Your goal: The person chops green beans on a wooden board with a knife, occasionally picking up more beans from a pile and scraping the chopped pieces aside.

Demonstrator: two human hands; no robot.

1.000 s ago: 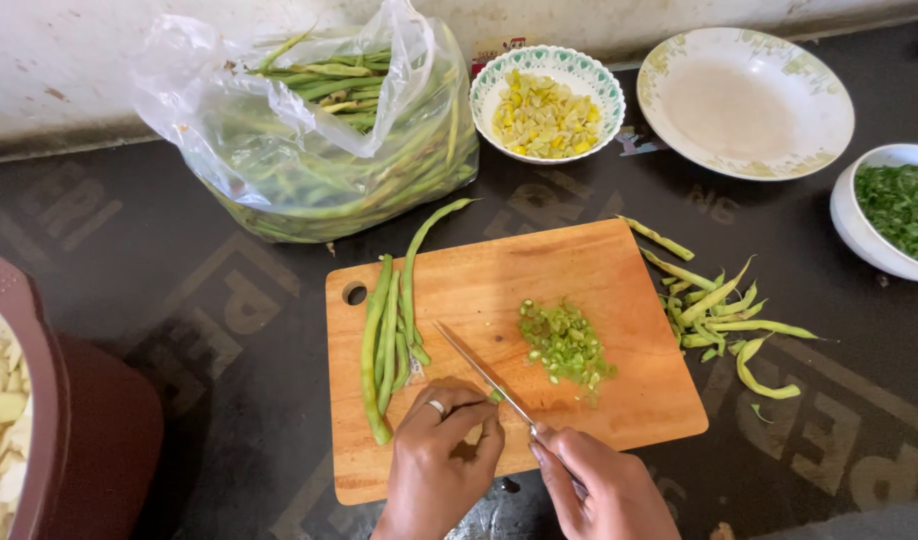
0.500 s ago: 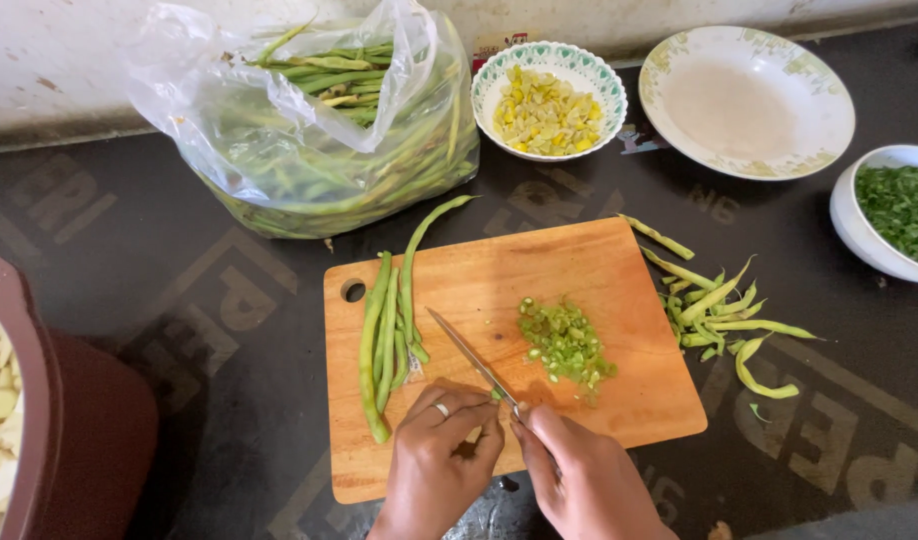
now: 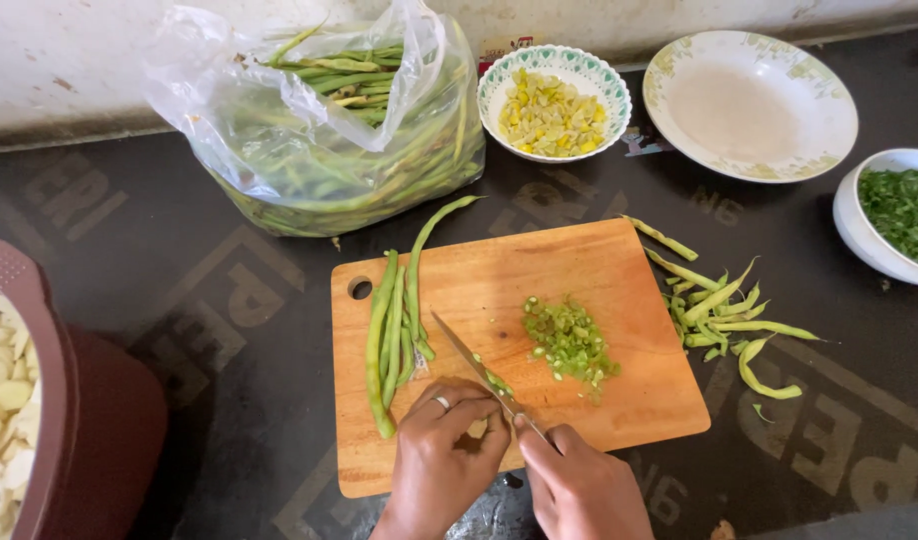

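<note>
Mid-chop on the beans: right hand (image 3: 584, 490) closed round the knife (image 3: 476, 366), left hand (image 3: 444, 450) curled pinning beans under the blade. Chopped pile (image 3: 569, 340) just beyond; next cut needs fingers tucked.

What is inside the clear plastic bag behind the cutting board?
The bag holds a heap of long green beans, some poking out of its open top. Folds and glare in the plastic hide whatever lies at the bottom.
</note>
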